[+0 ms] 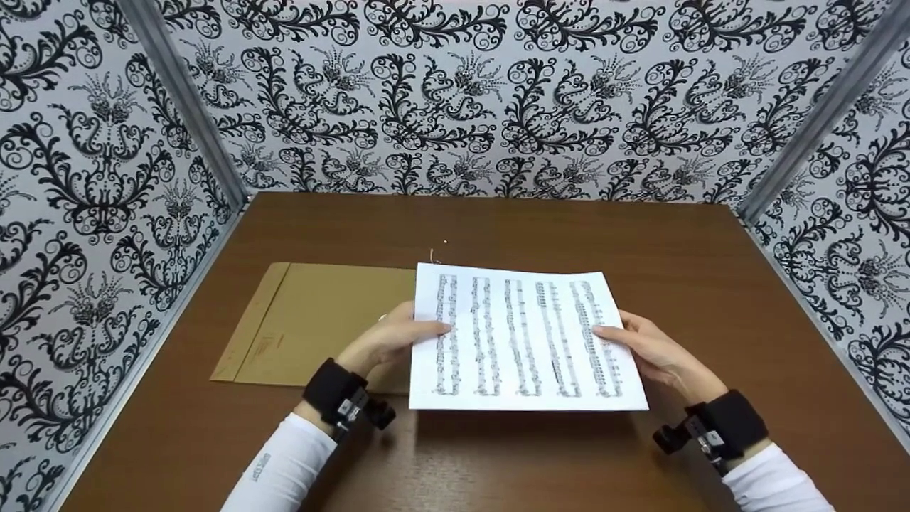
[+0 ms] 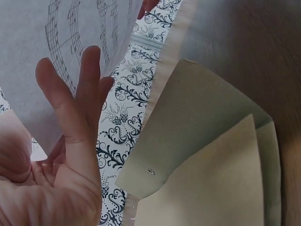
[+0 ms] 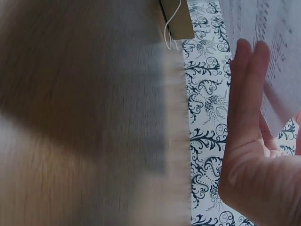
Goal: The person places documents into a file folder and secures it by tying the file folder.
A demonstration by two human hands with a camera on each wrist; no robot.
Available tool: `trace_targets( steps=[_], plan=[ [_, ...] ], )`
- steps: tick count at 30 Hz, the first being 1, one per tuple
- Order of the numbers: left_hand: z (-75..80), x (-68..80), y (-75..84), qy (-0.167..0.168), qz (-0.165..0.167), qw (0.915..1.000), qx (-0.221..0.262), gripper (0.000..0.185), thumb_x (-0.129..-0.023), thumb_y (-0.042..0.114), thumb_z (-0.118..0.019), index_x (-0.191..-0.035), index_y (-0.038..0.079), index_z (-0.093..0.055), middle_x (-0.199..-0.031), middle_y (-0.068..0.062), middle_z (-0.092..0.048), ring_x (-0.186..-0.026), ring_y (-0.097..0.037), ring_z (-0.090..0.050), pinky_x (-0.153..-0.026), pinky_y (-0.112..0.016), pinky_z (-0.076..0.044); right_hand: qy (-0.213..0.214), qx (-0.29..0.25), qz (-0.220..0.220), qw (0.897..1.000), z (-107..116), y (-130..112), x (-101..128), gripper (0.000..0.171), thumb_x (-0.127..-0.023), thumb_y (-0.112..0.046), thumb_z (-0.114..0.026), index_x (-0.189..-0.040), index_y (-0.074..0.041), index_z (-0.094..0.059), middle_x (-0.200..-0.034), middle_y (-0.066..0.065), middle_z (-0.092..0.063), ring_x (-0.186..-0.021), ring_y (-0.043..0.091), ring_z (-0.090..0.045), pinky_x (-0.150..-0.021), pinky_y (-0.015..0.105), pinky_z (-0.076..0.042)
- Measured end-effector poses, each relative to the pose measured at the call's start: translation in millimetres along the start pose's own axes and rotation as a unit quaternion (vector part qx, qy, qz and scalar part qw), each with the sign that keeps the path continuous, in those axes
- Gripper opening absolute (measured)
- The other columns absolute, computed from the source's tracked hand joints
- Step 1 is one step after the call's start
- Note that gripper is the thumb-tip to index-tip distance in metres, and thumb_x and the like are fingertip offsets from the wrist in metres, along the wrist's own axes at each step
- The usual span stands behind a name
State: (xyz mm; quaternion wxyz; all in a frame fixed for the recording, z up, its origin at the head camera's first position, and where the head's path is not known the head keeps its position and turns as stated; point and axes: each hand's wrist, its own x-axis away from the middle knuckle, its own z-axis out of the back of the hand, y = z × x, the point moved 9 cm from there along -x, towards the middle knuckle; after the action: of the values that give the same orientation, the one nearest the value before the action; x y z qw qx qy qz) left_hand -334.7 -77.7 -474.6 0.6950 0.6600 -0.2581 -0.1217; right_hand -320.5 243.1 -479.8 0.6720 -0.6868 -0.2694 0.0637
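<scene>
Head view alone shows both hands [image 1: 387, 341] [image 1: 654, 352] pinching sheet music [image 1: 522, 341].

the sheet [image 1: 526, 341] is white with black columns of music notation; the envelope [image 1: 313, 323] is plain tan, with what may be a faint reddish stamp. the table [image 1: 640, 235] is dark brown woodgrain; the walls [image 1: 498, 92] are white with black floral scrollwork; the sleeves [image 1: 284, 469] are white, the wrist straps [image 1: 330, 387] black.

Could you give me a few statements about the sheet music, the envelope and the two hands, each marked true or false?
1. Both hands hold the sheet of music. True.
2. The brown envelope lies to the right of the sheet. False: it lies to its left, partly under it.
3. The left hand grips the sheet's left edge. True.
4. The right hand rests flat on the envelope. False: it holds the sheet's right edge.
</scene>
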Motion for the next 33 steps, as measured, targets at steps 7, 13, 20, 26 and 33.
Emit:
trace_targets(
  steps=[7,13,20,26,33],
  plan=[
    [-6.9,-2.9,-0.4,-0.023,-0.002,0.9997,0.002,0.039,-0.097,0.006,-0.061,-0.135,-0.004,-0.058,-0.109,-0.011,-0.077,-0.085,-0.019,-0.078,-0.077,-0.033,-0.065,-0.004,0.010,-0.016,1.000,-8,3,1,0.021,-0.106,-0.023,-0.055,-0.126,-0.017,-0.061,-0.100,0.000,-0.080,-0.087,0.018,-0.079,-0.073,0.031,-0.065],
    [-9.7,-3.6,-1.4,-0.036,-0.001,0.9993,0.000,0.039,-0.098,0.007,-0.061,-0.136,-0.003,-0.058,-0.112,-0.012,-0.077,-0.086,-0.018,-0.078,-0.077,-0.031,-0.064,0.009,0.049,-0.008,0.999,-5,3,0,0.025,-0.105,-0.024,-0.058,-0.128,-0.015,-0.061,-0.099,-0.001,-0.079,-0.084,0.018,-0.080,-0.072,0.032,-0.065],
    [-11.4,0.2,-2.5,-0.040,0.003,0.9991,-0.010,0.040,-0.099,0.010,-0.061,-0.137,-0.003,-0.058,-0.118,-0.017,-0.075,-0.089,-0.017,-0.078,-0.078,-0.029,-0.063,0.036,0.067,-0.004,0.997,1,2,-3,0.028,-0.104,-0.024,-0.061,-0.129,-0.013,-0.060,-0.096,-0.002,-0.079,-0.081,0.016,-0.079,-0.069,0.030,-0.064],
    [-3.2,7.3,-4.3,-0.008,0.013,0.9989,-0.044,0.037,-0.100,0.015,-0.063,-0.132,-0.003,-0.061,-0.106,-0.010,-0.078,-0.081,-0.013,-0.076,-0.069,-0.026,-0.062,0.073,0.108,0.001,0.991,8,-1,-4,0.034,-0.102,-0.025,-0.063,-0.131,-0.007,-0.059,-0.089,-0.004,-0.078,-0.073,0.014,-0.078,-0.063,0.026,-0.062],
    [12.3,14.9,-5.2,0.034,0.016,0.9977,-0.057,0.044,-0.098,0.012,-0.066,-0.137,-0.005,-0.055,-0.111,-0.017,-0.076,-0.074,-0.010,-0.072,-0.063,-0.025,-0.062,0.097,0.107,0.007,0.989,11,-6,-9,0.042,-0.102,-0.027,-0.063,-0.136,-0.004,-0.056,-0.090,-0.005,-0.078,-0.075,0.014,-0.078,-0.065,0.028,-0.063]
  ],
)
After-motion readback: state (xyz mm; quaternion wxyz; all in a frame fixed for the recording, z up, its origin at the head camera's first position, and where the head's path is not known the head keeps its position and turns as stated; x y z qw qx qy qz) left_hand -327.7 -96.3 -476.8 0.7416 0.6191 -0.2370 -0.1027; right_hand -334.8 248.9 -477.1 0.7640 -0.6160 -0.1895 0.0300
